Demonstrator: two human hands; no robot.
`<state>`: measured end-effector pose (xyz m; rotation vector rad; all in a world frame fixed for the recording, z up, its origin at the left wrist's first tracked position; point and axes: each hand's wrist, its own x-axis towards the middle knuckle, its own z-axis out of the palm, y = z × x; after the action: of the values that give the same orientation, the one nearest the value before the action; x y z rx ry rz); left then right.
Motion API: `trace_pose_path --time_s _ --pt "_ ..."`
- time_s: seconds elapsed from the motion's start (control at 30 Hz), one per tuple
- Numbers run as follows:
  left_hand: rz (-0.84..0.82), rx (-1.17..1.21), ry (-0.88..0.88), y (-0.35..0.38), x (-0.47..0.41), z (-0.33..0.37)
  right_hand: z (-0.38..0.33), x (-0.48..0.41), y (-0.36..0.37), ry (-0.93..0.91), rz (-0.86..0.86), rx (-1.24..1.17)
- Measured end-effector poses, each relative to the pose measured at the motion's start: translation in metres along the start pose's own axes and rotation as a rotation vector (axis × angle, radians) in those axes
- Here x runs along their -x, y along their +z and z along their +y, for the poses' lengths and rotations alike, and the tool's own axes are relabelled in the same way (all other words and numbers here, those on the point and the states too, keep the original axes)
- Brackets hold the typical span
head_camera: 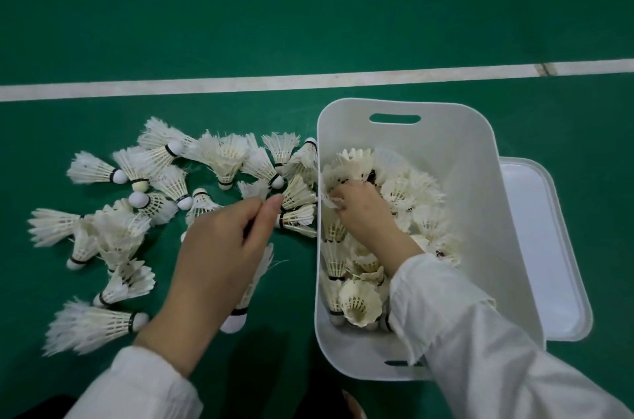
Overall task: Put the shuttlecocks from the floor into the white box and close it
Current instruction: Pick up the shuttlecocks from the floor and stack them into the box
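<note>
Many white feather shuttlecocks (pixel 219 161) lie scattered on the green floor left of the white box (pixel 480 212). The box stands open and holds several shuttlecocks (pixel 415 199). My left hand (pixel 219 257) hovers over the floor pile, its thumb and forefinger stretched toward a shuttlecock (pixel 255 188), while its other fingers hold another shuttlecock (pixel 243 302) under the palm. My right hand (pixel 360 212) reaches down inside the box, fingers curled on the feathers of a shuttlecock (pixel 331 200) by the left wall. The white lid (pixel 549 247) lies on the floor against the box's right side.
A white court line (pixel 308 80) crosses the green floor beyond the box and the pile. Both my arms wear white sleeves (pixel 480 350). A handle slot (pixel 394 118) opens in the box's far wall.
</note>
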<state>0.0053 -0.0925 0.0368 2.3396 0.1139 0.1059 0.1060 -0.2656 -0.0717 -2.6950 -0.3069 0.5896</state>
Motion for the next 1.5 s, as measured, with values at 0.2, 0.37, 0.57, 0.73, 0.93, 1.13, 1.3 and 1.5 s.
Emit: trace_pose_path --time_s 0.2,0.37,0.57,0.73,0.93,1.13,1.3,1.5 --pt "0.093 0.056 0.05 -0.001 -0.012 0.013 -0.019 0.073 -0.066 -0.053 0.173 -0.266" --pt "0.15 0.167 0.132 0.009 -0.025 0.039 -0.066 0.123 -0.087 -0.193 -0.034 -0.781" --pt "0.189 0.167 0.246 0.005 -0.024 0.052 -0.077 0.115 -0.08 -0.245 0.004 -0.752" --pt "0.17 0.098 0.158 -0.023 -0.017 0.024 -0.039 0.112 -0.105 -0.159 0.336 -0.64" --pt "-0.329 -0.344 -0.316 -0.015 0.008 -0.086 0.022 0.084 -0.074 0.163 0.277 -0.382" --pt "-0.362 -0.431 -0.419 0.004 0.046 -0.123 0.013 0.065 -0.033 0.19 0.106 -0.317" --pt "-0.405 -0.446 -0.39 0.019 0.057 -0.136 0.004 0.062 -0.037 0.197 0.2 -0.37" --pt "-0.504 -0.577 -0.391 0.032 0.065 -0.147 0.0 0.065 -0.023 0.231 0.037 -0.175"
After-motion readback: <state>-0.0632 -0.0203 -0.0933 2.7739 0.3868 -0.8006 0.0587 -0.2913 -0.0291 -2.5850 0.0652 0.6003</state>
